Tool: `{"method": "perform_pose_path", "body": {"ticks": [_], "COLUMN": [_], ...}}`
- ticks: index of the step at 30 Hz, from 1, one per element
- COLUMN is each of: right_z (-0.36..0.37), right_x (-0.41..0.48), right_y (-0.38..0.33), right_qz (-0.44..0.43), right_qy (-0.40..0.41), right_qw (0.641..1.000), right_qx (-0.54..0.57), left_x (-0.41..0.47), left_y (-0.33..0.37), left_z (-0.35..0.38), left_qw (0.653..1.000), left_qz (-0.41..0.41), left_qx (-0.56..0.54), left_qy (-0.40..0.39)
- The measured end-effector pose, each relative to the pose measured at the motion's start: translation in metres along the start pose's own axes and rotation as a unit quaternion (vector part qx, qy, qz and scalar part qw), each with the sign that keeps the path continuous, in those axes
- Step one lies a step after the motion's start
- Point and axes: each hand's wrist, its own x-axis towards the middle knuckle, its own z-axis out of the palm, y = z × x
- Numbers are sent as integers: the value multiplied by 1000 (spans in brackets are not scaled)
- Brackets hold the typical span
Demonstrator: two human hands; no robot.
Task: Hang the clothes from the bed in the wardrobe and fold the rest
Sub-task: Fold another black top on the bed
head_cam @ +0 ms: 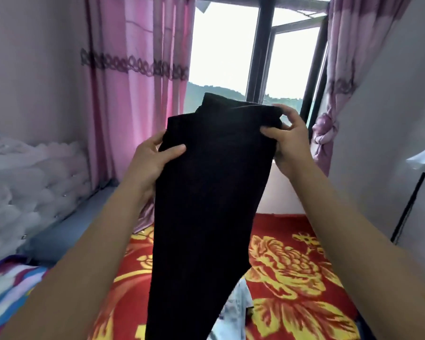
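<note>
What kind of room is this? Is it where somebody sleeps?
Most likely a bedroom. There is a bed with a red flowered cover, a padded headboard on the left, and pink curtains at a big window.

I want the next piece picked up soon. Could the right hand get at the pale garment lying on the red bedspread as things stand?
Probably not yet: the right hand pinches the black garment held up, which hangs in front of part of the pale garment. It must let go first.
</note>
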Motion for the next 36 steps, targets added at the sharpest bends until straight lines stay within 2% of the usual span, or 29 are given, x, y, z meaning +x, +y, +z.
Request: {"method": "perform_pose_path", "body": {"ticks": [3,5,8,10,12,16,19,22,27,29,33,36], "right_z": [-14,-31,-66,-89,-100,-99,-85,-77,-65,-54,-32,-25], "right_x": [-11,-27,-61,-86,-105,-129,-133,-130,-126,-118,-90,-63], "right_y": [33,64,107,124,131,139,143,144,142,137,114,91], "right_qz": [56,109,214,269,285,276,252,269,275,254,197,138], "right_qy": [34,44,32,11,-69,-270,-296,-289,-270,-257,-241,-153], "right_qw": [996,993,963,942,930,872,864,875,884,894,908,946], "right_qx": [53,-2,-159,-198,-223,-303,-320,-279,-266,-264,-279,-250], "left_x": [6,0,-19,-38,-52,-68,-72,-76,-84,-93,-113,-128], "left_y": [-4,-22,-69,-102,-126,-153,-156,-156,-151,-157,-180,-199], "left_z": [4,10,14,14,12,24,37,43,34,30,15,-2], "left_qw": [992,977,956,944,931,895,870,868,914,927,928,934], "left_qz": [60,96,63,30,18,-26,-43,-68,-130,-129,-104,-135], "left_qx": [102,186,279,300,315,352,372,392,310,305,350,331], "left_qy": [44,34,-64,-133,-182,-274,-320,-297,-228,-176,-77,-20]}}
